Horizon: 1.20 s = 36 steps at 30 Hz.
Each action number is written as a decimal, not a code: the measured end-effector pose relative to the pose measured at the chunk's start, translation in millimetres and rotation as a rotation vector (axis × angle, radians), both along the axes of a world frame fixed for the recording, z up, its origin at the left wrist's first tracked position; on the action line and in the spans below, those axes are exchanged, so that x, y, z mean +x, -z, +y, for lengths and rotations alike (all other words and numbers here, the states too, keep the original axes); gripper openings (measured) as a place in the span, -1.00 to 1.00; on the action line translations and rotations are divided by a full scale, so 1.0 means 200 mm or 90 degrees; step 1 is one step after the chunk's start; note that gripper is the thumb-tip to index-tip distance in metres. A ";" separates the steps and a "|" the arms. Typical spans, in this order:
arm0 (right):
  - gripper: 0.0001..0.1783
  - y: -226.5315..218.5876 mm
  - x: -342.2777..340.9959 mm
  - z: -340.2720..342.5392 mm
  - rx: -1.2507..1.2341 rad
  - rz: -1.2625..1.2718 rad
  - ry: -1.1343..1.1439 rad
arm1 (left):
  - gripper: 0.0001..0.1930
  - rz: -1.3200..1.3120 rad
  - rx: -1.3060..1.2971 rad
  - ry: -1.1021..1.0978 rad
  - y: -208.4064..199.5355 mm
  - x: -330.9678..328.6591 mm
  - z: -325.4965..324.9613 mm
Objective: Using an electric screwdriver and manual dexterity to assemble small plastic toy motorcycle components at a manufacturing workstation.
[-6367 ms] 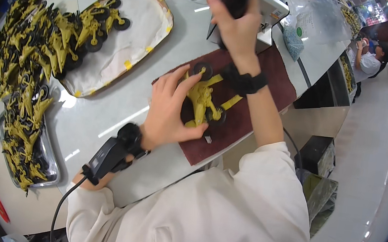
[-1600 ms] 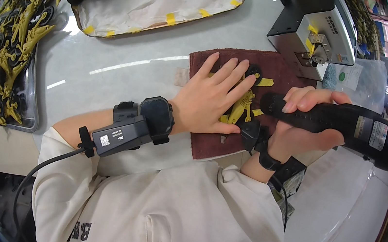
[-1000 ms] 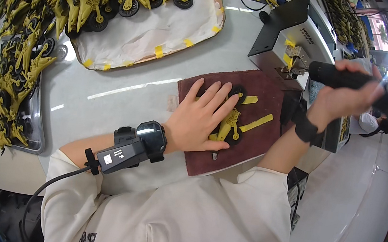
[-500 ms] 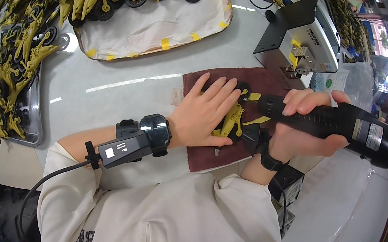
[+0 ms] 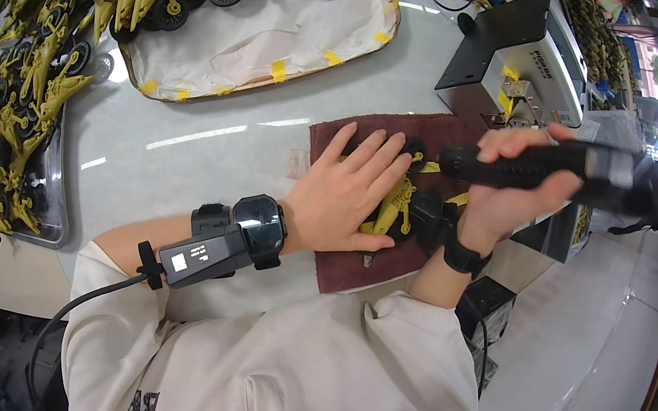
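The black tool (image 5: 574, 161), wrapped in the curled right hand (image 5: 513, 192), has swung its rear end forward, so work near the wheel (image 5: 415, 148) seems unfinished. The spread left hand (image 5: 334, 198) partly covers the yellow toy motorcycle (image 5: 392, 206) inside the maroon mat's (image 5: 347, 273) left edge.

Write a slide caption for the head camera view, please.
Left hand over a yellow toy motorcycle on a maroon cloth, right hand gripping a black tool.

From head height we look down, near our left hand (image 5: 338, 202) and right hand (image 5: 508, 202). Our sweatshirt (image 5: 308, 361) fills six o'clock.
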State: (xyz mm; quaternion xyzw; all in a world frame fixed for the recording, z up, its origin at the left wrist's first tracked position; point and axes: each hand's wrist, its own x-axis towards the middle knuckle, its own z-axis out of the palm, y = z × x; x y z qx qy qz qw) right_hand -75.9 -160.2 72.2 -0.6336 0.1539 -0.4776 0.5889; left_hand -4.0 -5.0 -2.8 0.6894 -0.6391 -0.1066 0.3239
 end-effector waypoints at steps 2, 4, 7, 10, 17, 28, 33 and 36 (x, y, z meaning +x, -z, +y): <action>-0.26 -0.06 -0.03 0.01 -0.003 -0.025 0.022 | -0.09 0.005 -0.006 0.006 0.00 0.00 -0.01; -0.23 -0.08 -0.03 0.01 -0.002 -0.061 0.015 | -0.09 -0.001 0.000 0.004 0.00 0.00 0.00; -0.16 -0.08 -0.03 0.00 -0.029 -0.090 -0.066 | -0.09 -0.006 0.006 0.004 -0.01 0.00 -0.01; -0.14 -0.06 -0.01 0.02 -0.050 0.006 0.039 | -0.09 -0.003 0.003 0.005 0.00 0.00 -0.01; -0.18 -0.26 -0.01 -0.17 -0.236 -0.069 0.280 | -0.09 0.004 0.000 0.009 -0.02 0.00 -0.01; -0.33 -0.28 0.00 -0.16 -0.065 0.009 0.069 | -0.09 0.001 -0.002 0.001 -0.01 0.01 0.00; -0.15 -0.12 -0.06 0.07 -0.064 -0.062 -0.079 | -0.09 0.013 -0.016 -0.001 0.01 -0.01 0.00; -0.13 -0.11 -0.03 0.11 -0.104 -0.052 -0.050 | -0.09 0.004 -0.017 -0.003 0.00 -0.01 0.00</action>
